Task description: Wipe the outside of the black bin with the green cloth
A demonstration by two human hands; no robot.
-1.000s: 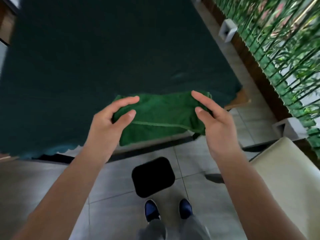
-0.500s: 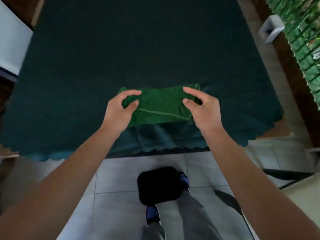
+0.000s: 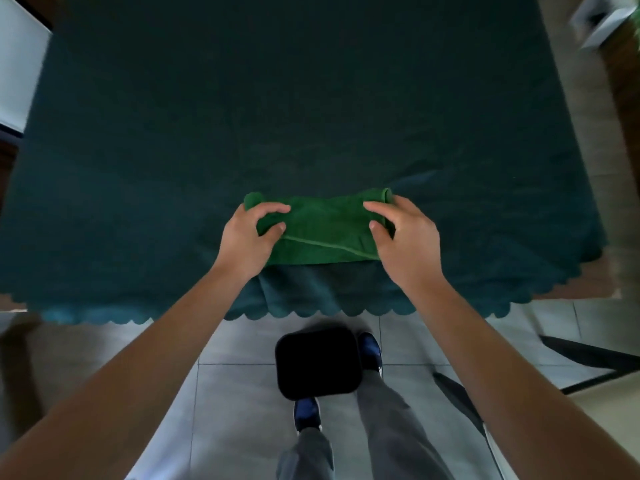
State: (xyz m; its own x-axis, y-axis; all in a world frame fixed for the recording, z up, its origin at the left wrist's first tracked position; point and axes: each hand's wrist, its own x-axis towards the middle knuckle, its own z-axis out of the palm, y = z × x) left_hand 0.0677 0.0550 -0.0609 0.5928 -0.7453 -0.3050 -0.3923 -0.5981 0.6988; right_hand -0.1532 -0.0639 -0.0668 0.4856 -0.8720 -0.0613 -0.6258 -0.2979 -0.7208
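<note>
A folded green cloth (image 3: 325, 230) lies near the front edge of a table draped in dark teal fabric (image 3: 277, 116). My left hand (image 3: 249, 237) pinches the cloth's left end and my right hand (image 3: 405, 240) pinches its right end. The black bin (image 3: 318, 363) stands on the tiled floor below the table's edge, between my arms and close to my feet, seen from above. Neither hand touches the bin.
My two feet in dark blue shoes (image 3: 306, 412) stand right beside the bin. A black chair leg (image 3: 595, 358) and a pale seat are at the lower right. A white box (image 3: 602, 22) sits at the far right, a white panel (image 3: 17, 71) at the left.
The view has swung left and forward over the table. The cloth has gone from hanging at the table's edge to lying flat on it, still held at both ends. One foot has stepped forward beside the bin.
</note>
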